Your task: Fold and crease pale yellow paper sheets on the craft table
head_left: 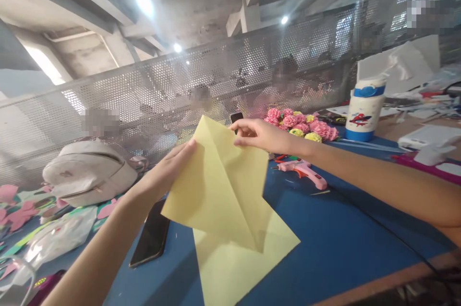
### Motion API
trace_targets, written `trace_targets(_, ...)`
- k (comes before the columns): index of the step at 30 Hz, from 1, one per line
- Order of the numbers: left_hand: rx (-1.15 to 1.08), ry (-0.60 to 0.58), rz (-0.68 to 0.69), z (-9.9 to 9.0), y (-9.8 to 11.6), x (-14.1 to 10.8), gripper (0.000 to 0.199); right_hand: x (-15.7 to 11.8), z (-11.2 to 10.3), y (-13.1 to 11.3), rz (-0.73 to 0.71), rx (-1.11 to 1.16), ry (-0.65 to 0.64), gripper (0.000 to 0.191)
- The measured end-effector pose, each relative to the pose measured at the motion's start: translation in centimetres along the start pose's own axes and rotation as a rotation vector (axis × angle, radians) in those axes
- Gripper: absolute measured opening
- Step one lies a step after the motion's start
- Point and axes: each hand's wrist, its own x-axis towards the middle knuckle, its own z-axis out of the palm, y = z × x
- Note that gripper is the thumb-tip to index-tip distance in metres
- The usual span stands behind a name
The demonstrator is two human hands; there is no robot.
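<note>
A bag [90, 171] and a phone [150, 234] rest left of the creased sheet [216, 181]. The person's left hand [180, 159] grips that sheet's left edge, above a second sheet [230, 267]. The right hand [257, 135] pinches its upper right edge. Flowers [289, 121], a glue gun [302, 169] and a bottle [364, 111] are to its right.
</note>
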Motion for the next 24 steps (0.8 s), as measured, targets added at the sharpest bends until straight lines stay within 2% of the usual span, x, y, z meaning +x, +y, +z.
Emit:
trace_targets(4,-0.316,-0.162,-0.048,2.1,-2.7,0.6,0.081,-0.2,0.4,-0.2,0.068,0.202,-0.098,0.043)
trace_targets(7,-0.624,-0.328,-0.159,4.2,-4.5,0.7,0.087,-0.5,0.8,-0.5,0.153,0.251,-0.139,0.041)
trace_targets(10,-0.77,-0.362,-0.176,5.2,-5.2,0.0,0.087,-0.7,0.7,-0.5,0.196,0.235,-0.168,0.038)
trace_targets(16,-0.756,-0.313,-0.151,4.9,-5.9,-1.4,0.079,-0.9,0.3,0.7,0.237,0.296,-0.204,0.042)
trace_targets(19,-0.755,-0.289,-0.198,5.4,-6.3,-1.3,0.068,-0.9,1.1,1.1,0.194,0.287,-0.213,0.039)
trace_targets(24,-0.569,-0.3,-0.123,6.4,-6.5,-1.5,0.063,-0.4,2.4,1.5,0.114,0.227,-0.177,0.035)
